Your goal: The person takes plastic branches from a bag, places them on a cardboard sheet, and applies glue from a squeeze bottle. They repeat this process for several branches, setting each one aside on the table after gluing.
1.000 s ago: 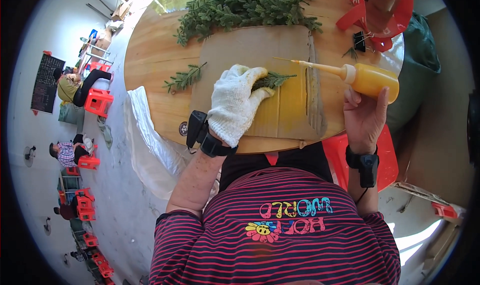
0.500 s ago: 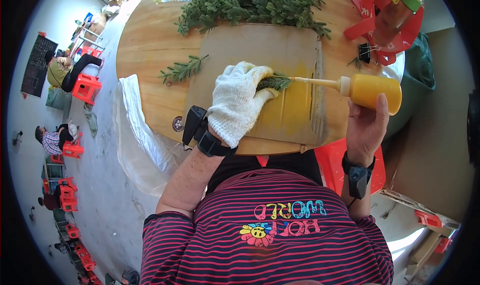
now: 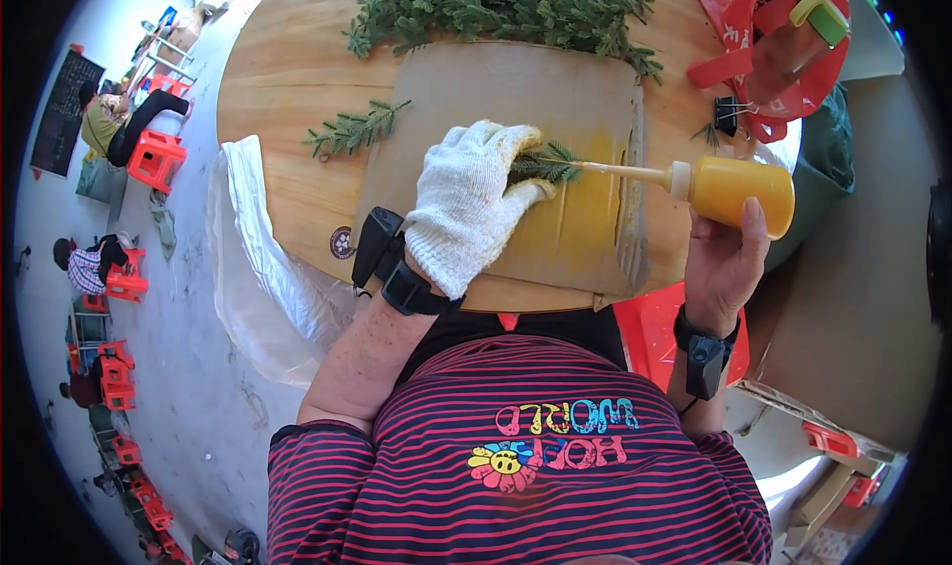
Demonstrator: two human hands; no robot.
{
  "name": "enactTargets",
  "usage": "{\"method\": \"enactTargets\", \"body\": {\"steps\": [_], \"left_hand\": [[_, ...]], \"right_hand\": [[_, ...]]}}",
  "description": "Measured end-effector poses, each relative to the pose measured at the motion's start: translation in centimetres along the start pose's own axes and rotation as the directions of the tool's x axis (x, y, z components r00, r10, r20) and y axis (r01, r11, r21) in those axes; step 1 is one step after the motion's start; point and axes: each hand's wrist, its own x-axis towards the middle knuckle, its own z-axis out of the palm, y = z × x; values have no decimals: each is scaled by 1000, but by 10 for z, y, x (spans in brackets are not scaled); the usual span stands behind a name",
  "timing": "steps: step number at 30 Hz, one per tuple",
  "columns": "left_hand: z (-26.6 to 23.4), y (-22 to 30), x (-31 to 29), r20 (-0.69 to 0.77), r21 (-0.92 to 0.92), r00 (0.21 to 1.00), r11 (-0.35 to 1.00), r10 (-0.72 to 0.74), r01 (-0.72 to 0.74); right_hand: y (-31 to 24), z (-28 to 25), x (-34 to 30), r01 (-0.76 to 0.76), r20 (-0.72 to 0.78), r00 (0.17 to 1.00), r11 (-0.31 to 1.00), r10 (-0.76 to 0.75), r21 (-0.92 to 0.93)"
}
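Note:
A white knit glove covers my left hand (image 3: 474,196), which is closed around a green fir sprig (image 3: 555,163). The sprig's needled tip sticks out past my thumb and fingers; the rest is hidden in the glove. Bare, my right hand (image 3: 732,257) grips a squeeze bottle (image 3: 742,193) of yellow liquid, lying nearly level. Its long thin nozzle points left and reaches the sprig's tip. Beneath both hands is a flat cardboard sheet (image 3: 416,109), smeared yellow on its right half. Left of the sheet lies another fir sprig (image 3: 359,128).
A heap of fir sprigs (image 3: 496,9) lies along the far side of the round wooden table (image 3: 278,79). At the far right are a red bag (image 3: 729,29), a jar with a green lid (image 3: 798,44) and a black binder clip (image 3: 727,116). Clear plastic (image 3: 253,267) drapes over the left edge.
The view has shifted slightly. My hands, the sprig and the bottle keep nearly the same places relative to one another; the nozzle still meets the sprig's tip.

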Motion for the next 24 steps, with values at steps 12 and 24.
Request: {"method": "enactTargets", "body": {"steps": [12,24], "left_hand": [[2,-2,0,-33,-74,999,997,-31,28],[1,-1,0,-21,-51,999,998,-35,34]], "right_hand": [[-3,-9,-6,49,120,992,999,-50,9],[-1,-8,-7,-19,-77,996,977,37,215]]}}
